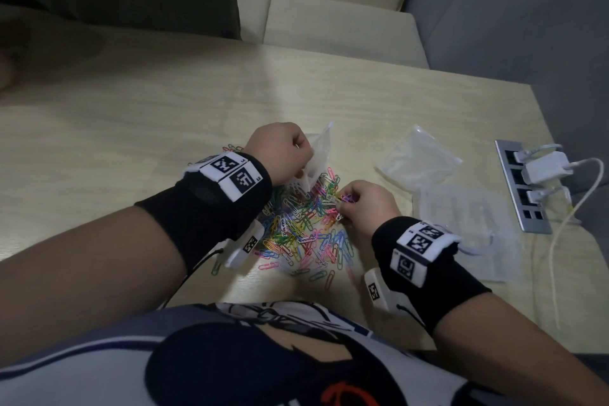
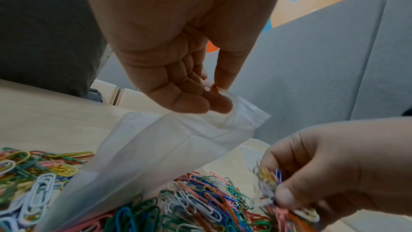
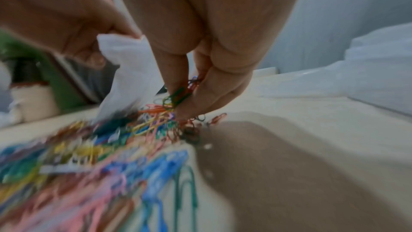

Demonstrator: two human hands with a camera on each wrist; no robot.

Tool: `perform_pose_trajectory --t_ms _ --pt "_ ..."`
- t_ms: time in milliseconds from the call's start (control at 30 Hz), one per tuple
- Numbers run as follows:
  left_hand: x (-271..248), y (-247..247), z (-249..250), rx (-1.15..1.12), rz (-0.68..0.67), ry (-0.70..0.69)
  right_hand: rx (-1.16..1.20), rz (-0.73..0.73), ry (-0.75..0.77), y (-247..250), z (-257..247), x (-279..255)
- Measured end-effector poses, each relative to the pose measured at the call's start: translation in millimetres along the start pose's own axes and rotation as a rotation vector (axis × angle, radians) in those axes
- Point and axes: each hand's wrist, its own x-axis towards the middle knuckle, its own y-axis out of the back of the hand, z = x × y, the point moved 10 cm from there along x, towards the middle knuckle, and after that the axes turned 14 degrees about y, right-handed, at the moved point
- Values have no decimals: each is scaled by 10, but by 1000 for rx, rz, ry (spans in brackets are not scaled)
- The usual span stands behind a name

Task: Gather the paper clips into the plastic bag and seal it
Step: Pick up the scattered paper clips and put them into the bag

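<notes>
A heap of coloured paper clips [image 1: 303, 224] lies on the wooden table in front of me. My left hand [image 1: 283, 152] pinches the top edge of a translucent plastic bag [image 1: 318, 155], which hangs down onto the heap; the bag [image 2: 169, 145] drapes from my left hand [image 2: 214, 98] in the left wrist view. My right hand [image 1: 356, 204] pinches a small bunch of clips [image 1: 344, 199] at the heap's right edge, just right of the bag. In the right wrist view my right hand [image 3: 185, 98] holds green and red clips [image 3: 178, 94] beside the bag [image 3: 131, 77].
Spare clear bags [image 1: 418, 158] lie on the table to the right, another [image 1: 468, 224] nearer me. A metal socket strip [image 1: 524, 188] with white chargers and a cable sits at the right edge. Cushioned seats stand beyond the table's far edge.
</notes>
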Motion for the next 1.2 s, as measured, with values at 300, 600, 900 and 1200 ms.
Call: perform_pose_trajectory --t_ms 300,600,900,1200 --pt "-33 -59 41 24 -42 -25 1225 201 -57 270 -393 21" --pt "-139 -149 173 5 -101 -83 1332 144 -280 48 -450 -17" --pt "-120 -173 115 -30 -107 -33 1266 -66 -315 -11 -661 -55" --pt "-108 -147 96 -4 -93 -32 541 -125 -125 190 -587 84"
